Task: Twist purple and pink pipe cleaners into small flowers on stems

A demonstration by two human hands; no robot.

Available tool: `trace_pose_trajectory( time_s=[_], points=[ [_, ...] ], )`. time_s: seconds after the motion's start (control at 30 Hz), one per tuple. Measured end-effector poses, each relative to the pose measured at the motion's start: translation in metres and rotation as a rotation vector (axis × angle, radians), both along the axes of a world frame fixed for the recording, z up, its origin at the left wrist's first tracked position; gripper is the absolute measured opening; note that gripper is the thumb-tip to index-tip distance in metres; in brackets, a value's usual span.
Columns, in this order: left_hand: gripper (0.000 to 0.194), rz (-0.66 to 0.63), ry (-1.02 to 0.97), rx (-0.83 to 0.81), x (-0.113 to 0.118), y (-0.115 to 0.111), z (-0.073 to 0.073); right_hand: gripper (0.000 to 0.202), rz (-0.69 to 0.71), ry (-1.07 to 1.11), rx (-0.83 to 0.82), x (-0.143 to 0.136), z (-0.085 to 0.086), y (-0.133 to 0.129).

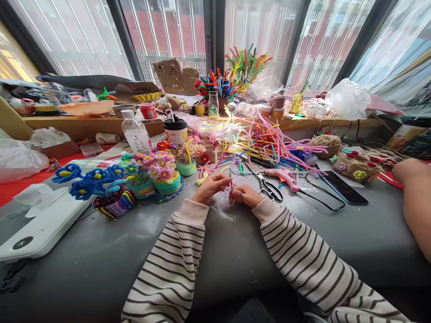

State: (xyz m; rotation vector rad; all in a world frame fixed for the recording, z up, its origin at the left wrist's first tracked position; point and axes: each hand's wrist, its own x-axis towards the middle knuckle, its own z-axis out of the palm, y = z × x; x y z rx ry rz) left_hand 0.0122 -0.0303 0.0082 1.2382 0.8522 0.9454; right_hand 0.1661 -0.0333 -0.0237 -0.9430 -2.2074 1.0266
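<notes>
My left hand point(213, 187) is raised a little over the grey table, its thumb and fingers pinched together. Whatever lies in that pinch is too small to make out. Close on its right, my right hand point(247, 196) is closed around what look like small scissors point(232, 184), their thin blades pointing up toward the left fingertips. Colourful fuzz bits lie on the table under both hands. Just beyond them is a pile of pipe cleaners point(269, 139). Black-handled scissors point(264, 181) and a pink glue gun point(284, 178) lie to the right of my right hand.
Pots of pipe-cleaner flowers point(164, 172) and a striped pot with blue flowers point(114, 202) stand left. Behind them are a plastic bottle point(136, 134) and a lidded cup point(175, 134). A phone point(348, 187) lies right, near another person's arm point(415, 202). A white device point(50, 224) sits far left.
</notes>
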Motion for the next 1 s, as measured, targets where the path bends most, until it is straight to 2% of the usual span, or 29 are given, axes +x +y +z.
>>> trace_pose_trajectory(
  time_s=[0.23,0.53,0.8,1.0],
  points=[
    [0.025,-0.021,0.028,0.020,0.0001,-0.0007,0.0000,0.067,-0.018,0.030,-0.018,0.0000,-0.0028,0.0018],
    [0.027,0.007,0.030,0.014,-0.0007,0.0013,-0.0025,0.063,-0.151,0.036,0.000,-0.0038,0.0001,-0.0012],
    [0.025,-0.064,0.067,0.011,0.0001,-0.0018,0.0000,0.069,-0.015,0.114,-0.046,-0.0022,-0.0046,0.0002],
    [0.026,-0.057,0.047,-0.001,0.0000,-0.0011,0.0003,0.060,-0.129,0.105,-0.037,-0.0033,-0.0044,0.0010]
  ],
)
